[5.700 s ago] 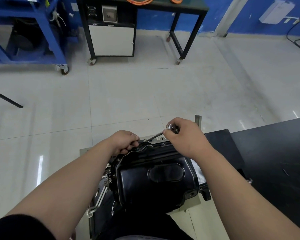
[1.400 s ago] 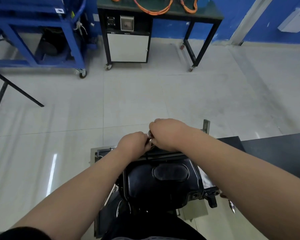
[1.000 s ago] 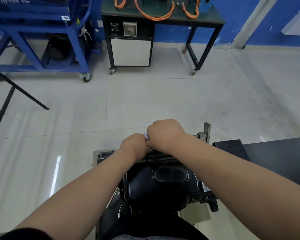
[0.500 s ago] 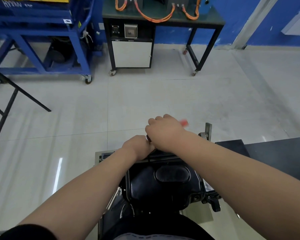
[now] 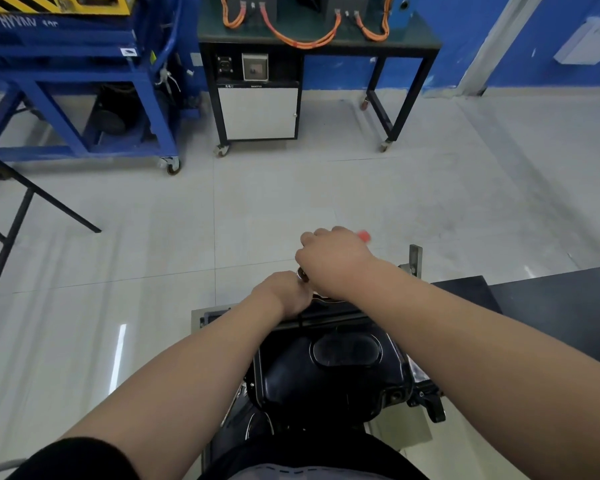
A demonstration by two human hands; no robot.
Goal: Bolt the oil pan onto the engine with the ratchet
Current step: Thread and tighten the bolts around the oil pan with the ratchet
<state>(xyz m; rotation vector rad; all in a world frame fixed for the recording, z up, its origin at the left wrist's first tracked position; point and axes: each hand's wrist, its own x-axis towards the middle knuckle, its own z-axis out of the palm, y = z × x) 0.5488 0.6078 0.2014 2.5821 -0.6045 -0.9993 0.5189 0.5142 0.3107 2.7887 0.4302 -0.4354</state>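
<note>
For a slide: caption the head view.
Right hand grips the ratchet beside the left hand, far edge of the oil pan.

pan [image 5: 329,372]: glossy black, oval boss on top, seated on engine, just nearer than both hands' fingers | ratchet [image 5: 302,274]: metal head shows between left hand [image 5: 284,292] and right hand [image 5: 333,261], red tip juts past right fingers [image 5: 321,233], rest hidden | engine [image 5: 426,398]: dark, under pan, mostly hidden
</note>
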